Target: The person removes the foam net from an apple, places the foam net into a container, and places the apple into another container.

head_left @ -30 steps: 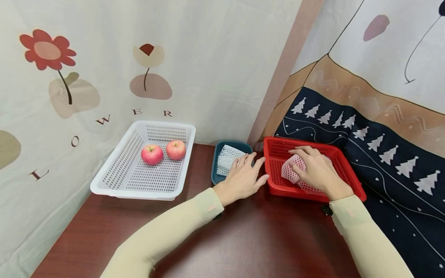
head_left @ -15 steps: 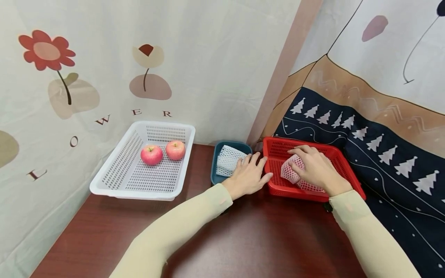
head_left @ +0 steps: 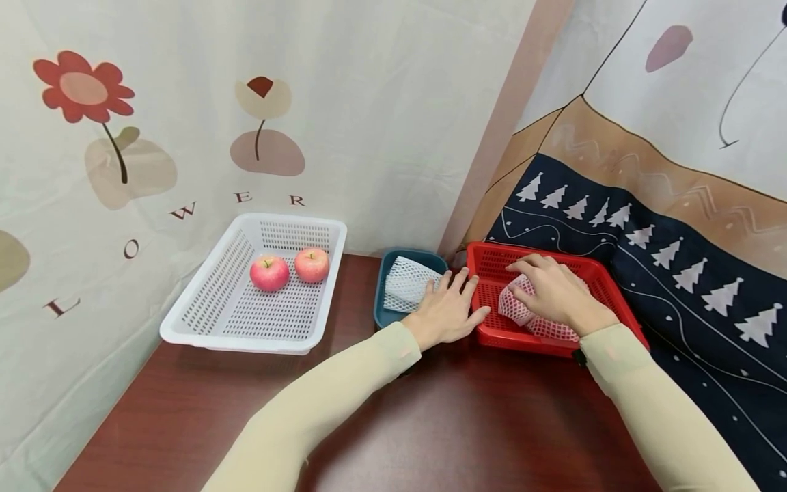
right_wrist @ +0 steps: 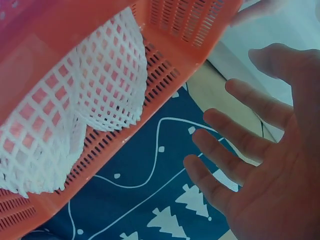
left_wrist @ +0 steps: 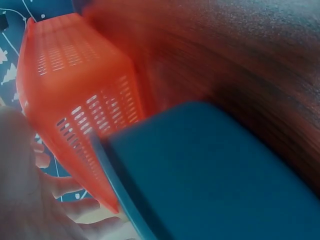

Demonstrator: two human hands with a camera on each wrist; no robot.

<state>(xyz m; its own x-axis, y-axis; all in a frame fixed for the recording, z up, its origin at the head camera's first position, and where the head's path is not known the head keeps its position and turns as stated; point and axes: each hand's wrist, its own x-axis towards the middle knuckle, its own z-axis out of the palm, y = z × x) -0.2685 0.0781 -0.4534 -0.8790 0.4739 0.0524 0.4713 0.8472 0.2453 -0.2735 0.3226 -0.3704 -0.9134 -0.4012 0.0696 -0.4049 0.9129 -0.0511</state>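
My right hand [head_left: 553, 290] hovers over the red basket [head_left: 510, 339], fingers spread and apart from what lies inside. Under it are two roundish fruits in foam nets, one netted fruit [head_left: 515, 305] at the left and another netted fruit [head_left: 553, 329] partly hidden by the hand. Both show in the right wrist view, where the nets [right_wrist: 112, 75] look white over pinkish fruit. My left hand [head_left: 445, 314] is held with spread fingers above the gap between the teal container [head_left: 381, 316] and the red basket, holding nothing. White foam nets [head_left: 406, 283] lie in the teal container.
At the left stands a white basket [head_left: 236, 344] with a red apple [head_left: 269, 273] and a paler apple [head_left: 311, 264] in it. All the containers rest on a dark red-brown table [head_left: 479, 424]. Printed curtains [head_left: 393, 137] hang close behind them and along the right side.
My left hand has shifted slightly to the right, from over the teal container toward the red basket. My right hand stays nearly still over the netted fruits.
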